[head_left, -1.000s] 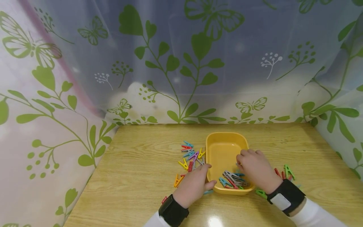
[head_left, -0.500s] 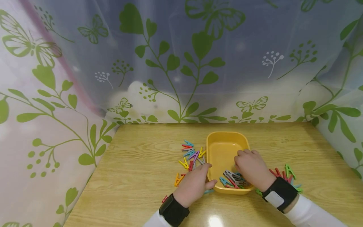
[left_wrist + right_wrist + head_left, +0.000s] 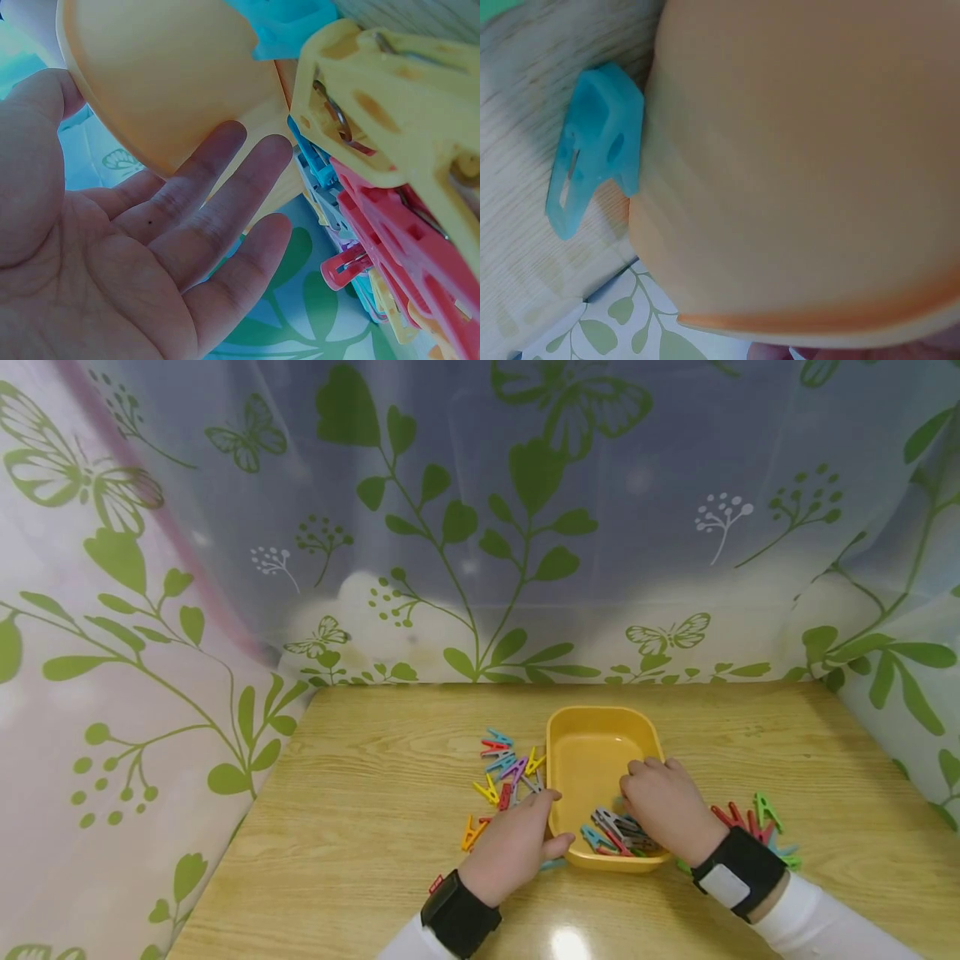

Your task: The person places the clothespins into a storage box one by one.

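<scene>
A yellow plastic tray (image 3: 592, 865) sits on the wooden table with several clothespins (image 3: 611, 832) in its near end, grey, blue and red. My left hand (image 3: 513, 847) rests at the tray's left wall. In the left wrist view its fingers (image 3: 259, 180) extend loosely along the outside, and the thumb is at the rim. My right hand (image 3: 666, 803) reaches over the right rim, fingers curled down inside the tray. A bit of blue clothespin (image 3: 620, 802) shows at its fingertips, mostly hidden by the hand. The right wrist view mainly shows the tray's outer wall (image 3: 802, 165).
Several colourful clothespins (image 3: 514, 768) lie scattered left of the tray. More, red, green and blue, form a pile (image 3: 757, 822) on the right, beside the right wrist. A blue clothespin (image 3: 600, 150) lies against the tray's outer wall. A patterned curtain (image 3: 450, 568) encloses the table.
My right hand has shifted slightly left and inward over the tray, uncovering more of the right-hand clothespins. The left hand has stayed at the tray's left wall.
</scene>
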Motion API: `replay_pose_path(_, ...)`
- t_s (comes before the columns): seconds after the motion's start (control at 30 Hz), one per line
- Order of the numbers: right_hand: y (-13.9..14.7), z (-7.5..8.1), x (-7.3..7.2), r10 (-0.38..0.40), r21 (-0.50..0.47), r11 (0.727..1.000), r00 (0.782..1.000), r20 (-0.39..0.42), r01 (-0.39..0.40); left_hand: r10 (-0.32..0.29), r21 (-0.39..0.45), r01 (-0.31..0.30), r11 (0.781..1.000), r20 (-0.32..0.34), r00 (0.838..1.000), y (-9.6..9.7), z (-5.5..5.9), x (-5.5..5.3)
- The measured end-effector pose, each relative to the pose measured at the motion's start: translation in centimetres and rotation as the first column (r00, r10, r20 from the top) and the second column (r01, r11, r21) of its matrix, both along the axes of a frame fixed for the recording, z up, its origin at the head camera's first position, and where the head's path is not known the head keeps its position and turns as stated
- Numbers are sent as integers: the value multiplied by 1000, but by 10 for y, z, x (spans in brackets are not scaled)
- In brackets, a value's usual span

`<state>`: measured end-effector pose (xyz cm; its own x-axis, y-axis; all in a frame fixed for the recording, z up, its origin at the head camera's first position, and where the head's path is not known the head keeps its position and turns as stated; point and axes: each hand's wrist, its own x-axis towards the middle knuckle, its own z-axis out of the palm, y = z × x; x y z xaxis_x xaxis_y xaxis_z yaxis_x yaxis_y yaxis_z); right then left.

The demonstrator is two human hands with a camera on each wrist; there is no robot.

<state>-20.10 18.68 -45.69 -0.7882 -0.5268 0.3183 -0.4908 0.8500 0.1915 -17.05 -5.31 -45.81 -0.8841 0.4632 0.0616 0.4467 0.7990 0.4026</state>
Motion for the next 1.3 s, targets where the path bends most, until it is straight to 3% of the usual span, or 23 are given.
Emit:
replay_pose_path(0.4, 7, 5, 2, -28, -66, 997, 998, 55, 31, -16, 7, 16, 1000, -6, 1000, -1, -1, 0)
replay_pose_path(0.63, 20, 17, 5, -31, -145, 989, 1000, 2, 31, -18, 10, 18, 1000, 4, 1000, -1, -2, -1)
replay_pose_path(0.9, 41, 31, 9, -123, -237, 964, 992, -6, 118, -3, 7, 3, 1000, 27, 1000, 0, -1, -1)
replay_pose_path(1.17, 68, 31, 11, -146, -271, 955, 987, -63, 124, 3, 7, -3, 1000, 25, 1000, 0, -3, -1)
replay_pose_path(1.3, 79, 30, 15, -187, -284, 942, 982, -14, 176, 0, 8, 0, 1000, 19, 1000, 0, -3, -1)
